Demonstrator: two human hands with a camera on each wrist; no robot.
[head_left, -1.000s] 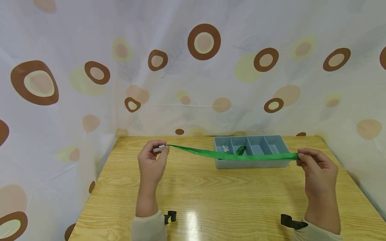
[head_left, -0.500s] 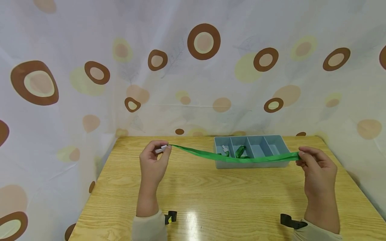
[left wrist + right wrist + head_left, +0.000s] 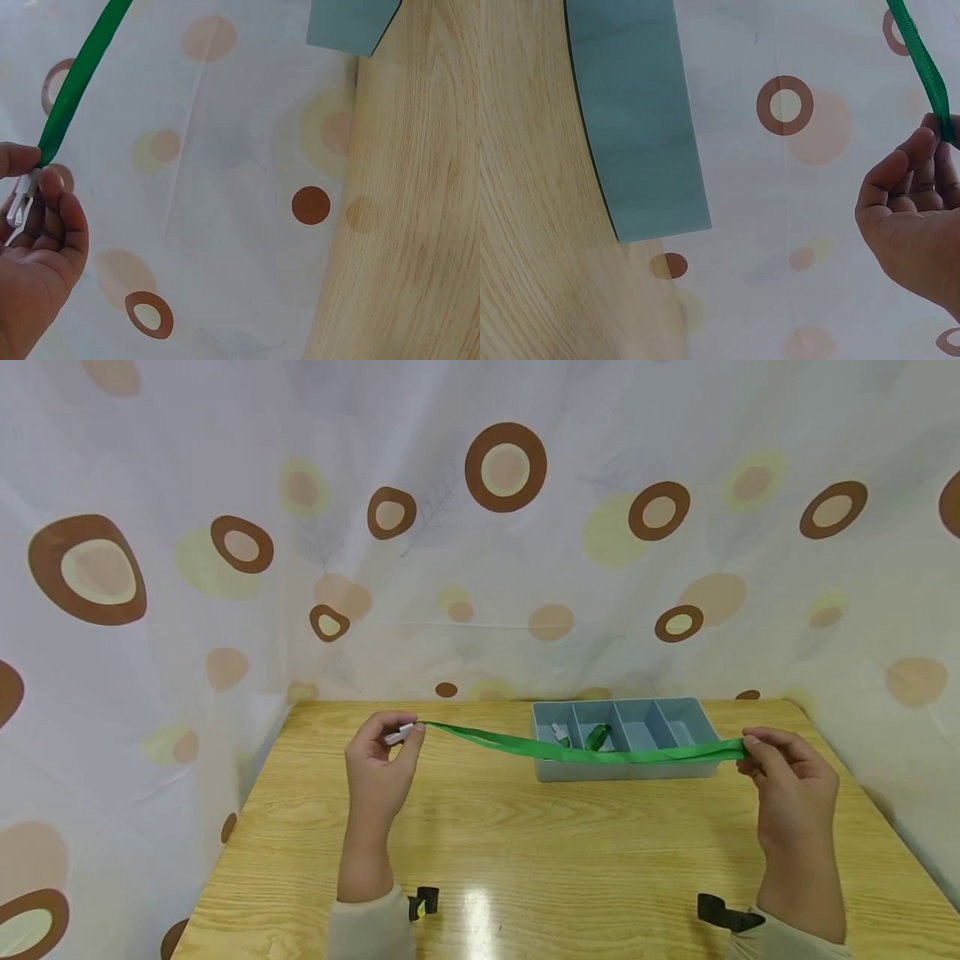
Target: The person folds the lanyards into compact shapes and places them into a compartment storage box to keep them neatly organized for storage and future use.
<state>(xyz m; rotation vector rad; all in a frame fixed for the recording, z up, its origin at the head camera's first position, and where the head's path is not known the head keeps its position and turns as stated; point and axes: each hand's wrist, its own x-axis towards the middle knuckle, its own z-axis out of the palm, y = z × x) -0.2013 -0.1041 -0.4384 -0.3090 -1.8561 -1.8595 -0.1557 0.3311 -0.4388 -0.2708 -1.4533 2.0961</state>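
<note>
A green lanyard (image 3: 525, 747) with a white plastic clip (image 3: 399, 734) at one end is stretched out between both hands above the table. My left hand (image 3: 381, 764) pinches it at the clip end between thumb and forefinger; the left wrist view shows the white clip (image 3: 21, 202) hanging below the fingertips. At the other end my right hand (image 3: 795, 793) pinches the folded strap (image 3: 932, 82) between thumb and finger. The strap sags slightly and passes in front of a blue-grey divided box (image 3: 630, 768).
The box stands at the back right of the wooden table (image 3: 555, 860). A white clip (image 3: 559, 734) with green strap lies in its leftmost compartment, and a green coiled strap (image 3: 597, 737) in the one beside it. A patterned curtain (image 3: 420, 552) hangs behind.
The strap has gone from nearly taut to slightly sagging since a second ago, with my left hand a little further right. Over the last half second, hands and lanyard hold almost still.
</note>
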